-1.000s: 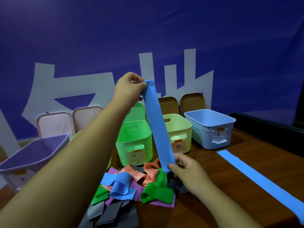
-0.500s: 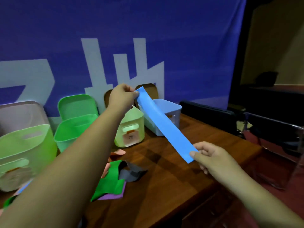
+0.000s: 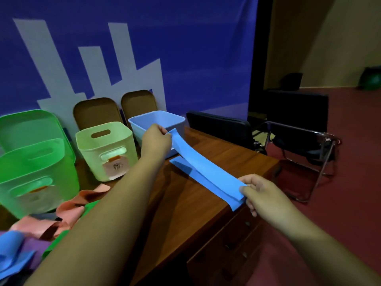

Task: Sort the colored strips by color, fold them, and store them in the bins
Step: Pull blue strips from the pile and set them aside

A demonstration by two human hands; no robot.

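Brown wood makes the surface under your arms: a table (image 3: pixel 216 153) whose right edge runs from about 1 o'clock down to 6 o'clock.

Your left hand (image 3: pixel 156 139), at 12 o'clock, pinches the far end of a blue strip (image 3: pixel 206 172) between thumb and curled fingers, just in front of the blue bin (image 3: pixel 144 124). Your right hand (image 3: pixel 261 190), at 3 o'clock by the table edge, pinches the near end in the same way. The strip is stretched between both hands, above a second blue strip (image 3: pixel 181 164) that lies flat on the wood. I cannot tell if the two touch at the near end.

A pale green bin (image 3: pixel 99 149) stands at 11 o'clock and a bright green bin (image 3: pixel 31 172) at 9 o'clock. A pile of strips (image 3: pixel 68 211) in pink, green, purple and blue lies at 8 o'clock.

Behind the bins hangs a blue banner (image 3: pixel 185 48) with white shapes, and two brown lids (image 3: pixel 94 110) lean on it. At 2 o'clock a black folding chair (image 3: pixel 309 145) stands on a dark red floor (image 3: pixel 350 182).
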